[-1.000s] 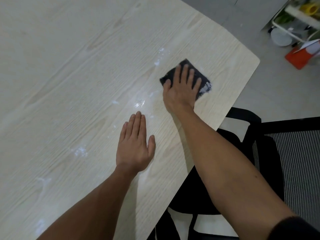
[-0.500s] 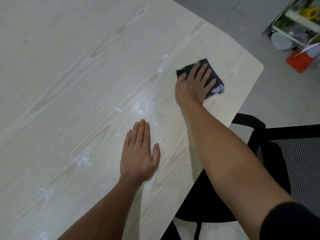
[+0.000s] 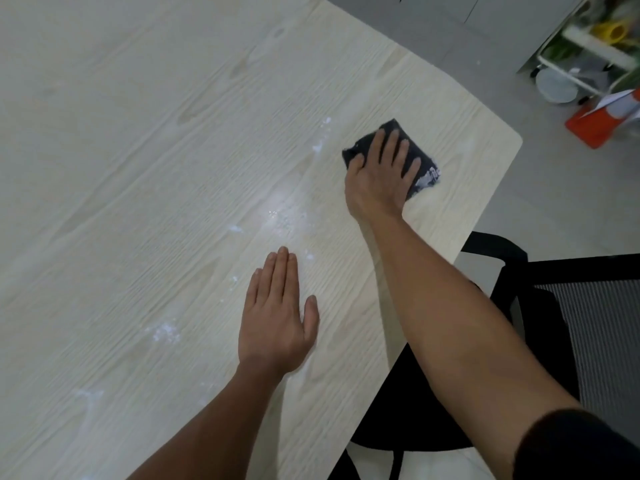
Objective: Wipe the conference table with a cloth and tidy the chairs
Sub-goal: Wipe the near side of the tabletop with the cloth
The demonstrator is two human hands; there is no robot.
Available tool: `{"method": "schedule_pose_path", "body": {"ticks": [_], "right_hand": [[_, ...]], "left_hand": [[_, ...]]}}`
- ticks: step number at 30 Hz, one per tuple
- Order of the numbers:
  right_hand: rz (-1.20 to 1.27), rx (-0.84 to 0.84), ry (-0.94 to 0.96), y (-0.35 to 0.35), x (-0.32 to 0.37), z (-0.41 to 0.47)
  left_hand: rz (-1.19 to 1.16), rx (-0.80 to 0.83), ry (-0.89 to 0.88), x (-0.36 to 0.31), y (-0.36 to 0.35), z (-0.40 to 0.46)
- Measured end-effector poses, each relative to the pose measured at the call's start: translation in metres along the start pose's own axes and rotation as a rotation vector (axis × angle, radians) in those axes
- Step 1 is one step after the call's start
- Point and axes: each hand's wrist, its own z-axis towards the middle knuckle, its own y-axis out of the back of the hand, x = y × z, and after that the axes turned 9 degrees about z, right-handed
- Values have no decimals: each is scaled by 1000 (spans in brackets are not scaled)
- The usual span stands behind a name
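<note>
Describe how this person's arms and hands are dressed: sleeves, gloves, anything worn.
Both hands are bare, without gloves: the left hand and the right hand. No rings, watch or bands show on the fingers or wrists. Both forearms are uncovered. A dark, black-looking sleeve shows only on the right upper arm, at the frame's lower right corner.

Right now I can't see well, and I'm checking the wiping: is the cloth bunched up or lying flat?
Flat. The dark cloth lies against the table under the right hand, whose straight fingers press it down.

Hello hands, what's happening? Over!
Right hand flat on cloth, wiping table. Left hand flat on table. White smears remain. Chair untouched.
</note>
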Motion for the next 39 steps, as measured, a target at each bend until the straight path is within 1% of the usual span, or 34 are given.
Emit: {"method": "schedule_pose_path", "body": {"ticks": [2,5,7,8,9,10,12,14,15,17,18,20,23,25,27,28,29,31,33,35,37,39], "right_hand": [[-12,34,73,-6,19,20],[-56,101,304,-13,36,17],[-59,159,470,-11,26,-4],[-53,176,520,-8,15,-15],[-44,177,524,-7,2,-26],[-36,167,485,-5,-8,-31],[-30,111,330,-2,-20,-30],[-40,48,200,-3,-11,-13],[-40,33,166,-3,-1,-1],[-26,31,159,-5,22,25],[-34,41,191,-8,33,34],[-62,73,310,-15,52,39],[-101,153,559,-22,63,14],[-118,235,742,-19,48,-9],[-122,293,852,-11,15,-23],[-110,295,848,-6,-2,-26],[-100,282,803,-1,-16,-25],[-84,215,633,8,-24,-11],[-71,142,422,9,-8,13],[-57,92,293,3,23,38],[-51,105,292,-8,57,50],[-62,131,395,-20,84,43]], "left_hand": [[-1,-5,-3,1,-1,0],[5,-4,0,2,-2,0],[10,-4,1,2,-1,0],[8,-7,1,1,-1,-1],[6,-6,1,1,-1,-2],[3,-9,1,1,-1,-1],[-4,-3,-2,1,-1,-1],[-11,-3,-1,2,-2,0],[-14,2,1,2,-1,0],[-14,7,2,2,-2,0],[-16,6,3,2,-3,1],[-15,10,5,2,-4,1],[0,12,7,4,-4,0],[8,23,9,4,-3,-1],[3,24,11,2,-2,-1],[1,23,12,2,-2,-1],[-4,24,12,2,-2,-1],[-21,10,12,2,-2,0],[-34,9,12,1,-2,0],[-36,2,16,1,-2,0],[-30,-2,17,1,-3,1],[-17,-1,18,2,-3,0]]}}
